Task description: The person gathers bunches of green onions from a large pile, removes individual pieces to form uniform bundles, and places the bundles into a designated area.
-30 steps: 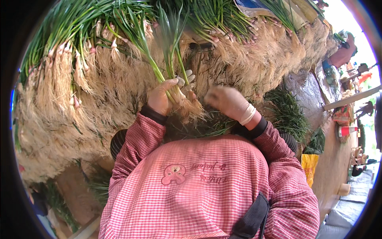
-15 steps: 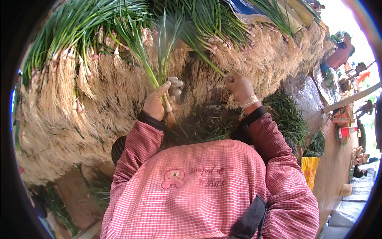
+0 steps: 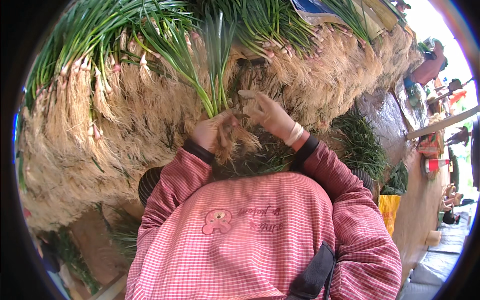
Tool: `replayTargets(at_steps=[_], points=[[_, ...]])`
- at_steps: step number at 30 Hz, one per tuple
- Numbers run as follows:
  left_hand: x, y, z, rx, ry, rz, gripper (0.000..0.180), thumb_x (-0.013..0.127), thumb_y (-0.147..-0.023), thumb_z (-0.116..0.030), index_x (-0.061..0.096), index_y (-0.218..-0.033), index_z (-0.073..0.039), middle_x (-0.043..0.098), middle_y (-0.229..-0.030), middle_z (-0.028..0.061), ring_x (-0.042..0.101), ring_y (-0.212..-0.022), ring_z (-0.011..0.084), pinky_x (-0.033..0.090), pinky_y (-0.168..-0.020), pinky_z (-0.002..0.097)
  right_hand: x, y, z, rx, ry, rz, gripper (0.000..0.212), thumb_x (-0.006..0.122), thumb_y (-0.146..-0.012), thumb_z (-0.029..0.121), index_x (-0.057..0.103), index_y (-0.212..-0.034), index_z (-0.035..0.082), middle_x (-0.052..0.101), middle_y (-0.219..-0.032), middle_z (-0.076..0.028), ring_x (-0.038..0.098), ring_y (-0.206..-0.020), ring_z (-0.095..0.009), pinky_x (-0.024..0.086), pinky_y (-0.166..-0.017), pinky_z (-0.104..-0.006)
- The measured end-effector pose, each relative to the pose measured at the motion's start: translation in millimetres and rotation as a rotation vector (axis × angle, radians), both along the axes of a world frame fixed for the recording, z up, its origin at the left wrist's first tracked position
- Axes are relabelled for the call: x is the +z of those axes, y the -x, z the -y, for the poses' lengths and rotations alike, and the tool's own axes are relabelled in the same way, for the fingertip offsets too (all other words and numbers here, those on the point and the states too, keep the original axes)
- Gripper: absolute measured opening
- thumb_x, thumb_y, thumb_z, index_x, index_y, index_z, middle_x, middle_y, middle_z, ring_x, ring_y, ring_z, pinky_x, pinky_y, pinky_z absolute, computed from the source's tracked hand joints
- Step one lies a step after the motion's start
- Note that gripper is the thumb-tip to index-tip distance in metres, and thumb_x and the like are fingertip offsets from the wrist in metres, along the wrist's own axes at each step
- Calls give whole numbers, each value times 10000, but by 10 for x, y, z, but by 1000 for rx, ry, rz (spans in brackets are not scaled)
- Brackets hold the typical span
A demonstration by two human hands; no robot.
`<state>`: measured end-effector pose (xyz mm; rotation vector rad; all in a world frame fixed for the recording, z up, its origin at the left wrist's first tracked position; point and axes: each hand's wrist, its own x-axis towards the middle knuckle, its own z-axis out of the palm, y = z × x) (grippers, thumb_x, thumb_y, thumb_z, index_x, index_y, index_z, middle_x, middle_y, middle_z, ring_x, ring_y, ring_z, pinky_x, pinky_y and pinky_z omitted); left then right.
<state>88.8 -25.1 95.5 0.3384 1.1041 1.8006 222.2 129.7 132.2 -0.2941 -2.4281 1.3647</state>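
Several green garlic plants (image 3: 215, 90) with long leaves and pale trailing roots are gathered in my left hand (image 3: 209, 131). The fingers close around them low down, by the bulbs, and the roots hang below. My right hand (image 3: 274, 119) is just to the right of the bulbs, its fingers loosely stretched out and apart, with nothing visible in it. One fingertip has a pale covering, and a white band (image 3: 295, 134) circles the wrist. Whether the right thumb touches the bulbs, I cannot tell.
A long heap of green garlic (image 3: 82, 62) spans the far side, leaves pointing away and root mats toward me. Cut green leaves (image 3: 360, 145) lie by my right knee. Farther right are a yellow bag (image 3: 389, 212), a red-and-white cone (image 3: 436, 165) and a wooden pole (image 3: 445, 121).
My right hand has moved left from the heap to beside my left hand. The garlic stalk it pinched is out of it, and the bunch in my left hand looks fuller.
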Motion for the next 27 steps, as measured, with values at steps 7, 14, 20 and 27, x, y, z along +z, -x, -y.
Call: replayTargets(at_steps=[7, 14, 20, 27], points=[[-25, 103, 46, -107, 3, -61, 210, 526, -993, -164, 643, -1038, 5, 663, -819, 69, 645, -722, 160, 515, -582, 249, 16, 123, 8, 19, -592, 137, 210, 634, -888, 204, 658, -1018, 40, 659, -927, -148, 660, -862, -299, 529, -759, -416], [80, 114, 80, -32, 65, -183, 212, 618, -950, -141, 662, -1028, 50, 662, -788, 54, 663, -833, 171, 512, -717, 259, 70, 578, -1, -60, -734, 137, 58, 597, -868, 154, 628, -851, 108, 650, -831, -92, 645, -741, -292, 533, -708, -392], [39, 134, 103, -138, 16, 4, 260, 649, -931, -120, 637, -1117, 61, 659, -838, 46, 649, -779, 139, 504, -653, 210, -176, 431, -628, -64, -142, 289, 179, 639, -886, 159, 664, -1039, 70, 695, -984, -151, 668, -881, -286, 538, -775, -375], [264, 80, 144, -191, -182, 69, 396, 634, -944, -192, 553, -1267, 21, 658, -905, 44, 572, -667, 104, 447, -568, 181, 296, 401, -567, -26, -1032, 414, 240, 597, -901, 187, 655, -1116, 97, 670, -1044, -126, 666, -927, -276, 541, -817, -431]])
